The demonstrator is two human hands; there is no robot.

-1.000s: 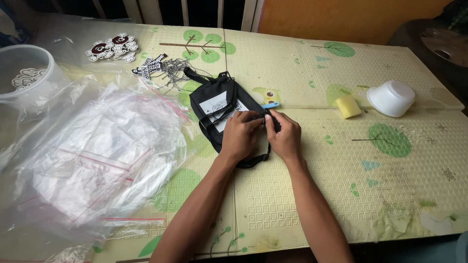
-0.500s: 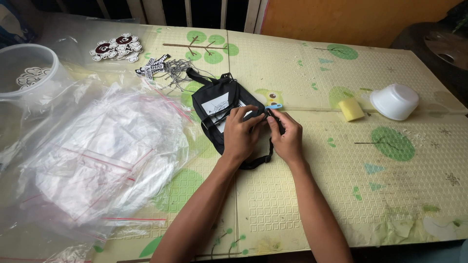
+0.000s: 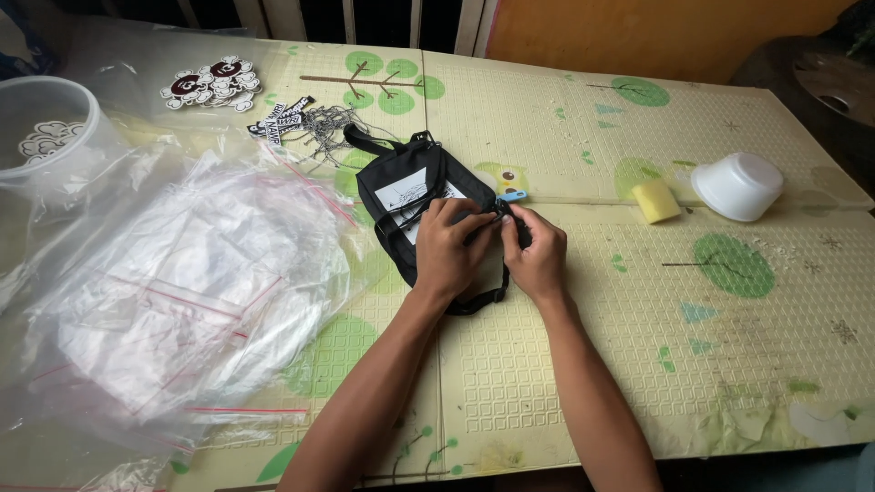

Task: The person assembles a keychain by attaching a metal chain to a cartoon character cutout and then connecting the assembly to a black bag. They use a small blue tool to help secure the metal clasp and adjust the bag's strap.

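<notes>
Pouch (image 3: pixel 410 196) on mat (image 3: pixel 583 346) (centre); bags (image 3: pixel 173 292) left, bowl (image 3: pixel 738 185) right.

black pouch (image 3: pixel 412 196), yellow sponge (image 3: pixel 655 200), white bowl (image 3: pixel 736 186), green-tree-patterned mat (image 3: pixel 583 301)

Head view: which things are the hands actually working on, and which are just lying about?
In hand:
- black pouch, under the left hand
- its edge, pinched by the right hand

Lying about:
- clear plastic bags
- yellow sponge
- white bowl
- stickers
- plastic tub
</notes>
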